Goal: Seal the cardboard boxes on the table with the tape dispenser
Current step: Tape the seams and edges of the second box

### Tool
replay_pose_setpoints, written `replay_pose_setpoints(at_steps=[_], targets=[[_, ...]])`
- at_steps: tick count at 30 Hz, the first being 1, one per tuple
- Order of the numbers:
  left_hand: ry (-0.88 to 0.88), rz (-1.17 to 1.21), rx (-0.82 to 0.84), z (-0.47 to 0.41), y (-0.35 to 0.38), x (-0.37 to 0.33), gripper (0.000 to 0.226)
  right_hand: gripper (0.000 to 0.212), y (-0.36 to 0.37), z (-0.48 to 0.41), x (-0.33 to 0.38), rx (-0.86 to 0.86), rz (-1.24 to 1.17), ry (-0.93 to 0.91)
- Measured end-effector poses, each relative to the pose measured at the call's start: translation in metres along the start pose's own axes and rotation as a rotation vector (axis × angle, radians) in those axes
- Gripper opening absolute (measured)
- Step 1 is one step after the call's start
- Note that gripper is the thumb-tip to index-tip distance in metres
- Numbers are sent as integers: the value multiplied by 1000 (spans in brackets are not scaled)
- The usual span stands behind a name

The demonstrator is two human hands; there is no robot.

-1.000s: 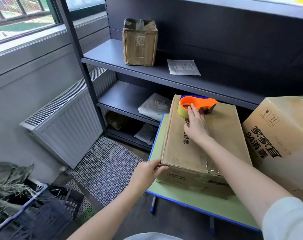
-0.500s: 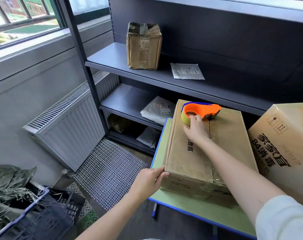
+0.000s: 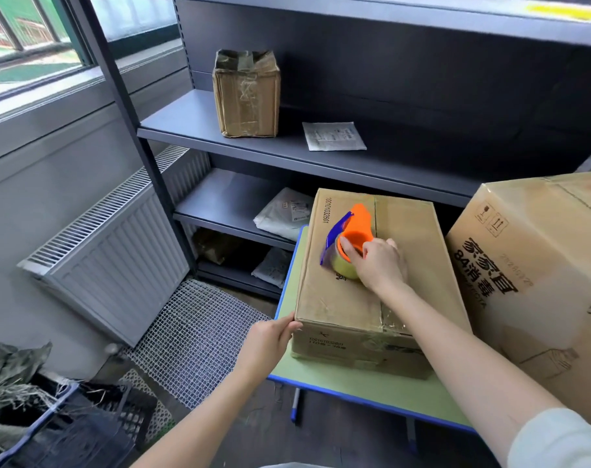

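Note:
A closed cardboard box (image 3: 334, 298) lies on a green table with a blue rim (image 3: 358, 388). Old clear tape runs along its centre seam. My right hand (image 3: 377, 263) grips the orange and blue tape dispenser (image 3: 350, 239), fingers in its roll, and holds it on the box top left of the seam. My left hand (image 3: 268, 337) holds the box's near left corner, thumb on top. A bigger cardboard box (image 3: 537, 265) with black print stands on the right, right beside the first one.
Behind the table stands a dark metal shelf unit (image 3: 287, 150) with a small taped box (image 3: 247, 94), a paper slip (image 3: 333, 136) and plastic-wrapped parcels (image 3: 284, 214). A radiator (image 3: 108, 251) lines the left wall. A wire mesh mat (image 3: 199, 336) and a dark crate (image 3: 61, 430) lie on the floor.
My right hand has picked up the tape dispenser from the box's far edge, turned it upright and brought it nearer, to the middle of the box top. The left hand stays on the corner.

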State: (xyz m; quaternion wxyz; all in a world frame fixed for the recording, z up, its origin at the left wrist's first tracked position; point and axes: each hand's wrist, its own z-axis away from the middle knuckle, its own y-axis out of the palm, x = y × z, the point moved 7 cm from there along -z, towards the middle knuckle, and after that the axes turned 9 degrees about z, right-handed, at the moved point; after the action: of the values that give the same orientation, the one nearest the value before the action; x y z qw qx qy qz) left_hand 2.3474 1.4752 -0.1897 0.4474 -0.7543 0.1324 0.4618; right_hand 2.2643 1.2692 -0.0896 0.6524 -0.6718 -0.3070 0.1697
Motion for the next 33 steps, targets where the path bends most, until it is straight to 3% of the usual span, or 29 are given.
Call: replay_pose_setpoints(at_steps=[8,10,13,20,28,30,33], targets=[[-61,57,-26,5,2,4,68,90,-14,22,-13,77,364,-18],[-74,73,-31,6,3,2,58,83,-13,25,-10,98,363,-2],[-90,55,-56,7,4,0,27,55,-22,30,1,51,326,-20],[-125,43,-38,10,4,0,27,12,-17,35,9,193,114,-54],[-168,105,-74,12,5,3,31,17,-16,46,-20,267,72,6],[-175,107,-79,12,6,3,30,1,-16,52,-27,292,87,6],[-166,96,-92,12,4,2,29,42,-10,56,-31,330,147,-38]])
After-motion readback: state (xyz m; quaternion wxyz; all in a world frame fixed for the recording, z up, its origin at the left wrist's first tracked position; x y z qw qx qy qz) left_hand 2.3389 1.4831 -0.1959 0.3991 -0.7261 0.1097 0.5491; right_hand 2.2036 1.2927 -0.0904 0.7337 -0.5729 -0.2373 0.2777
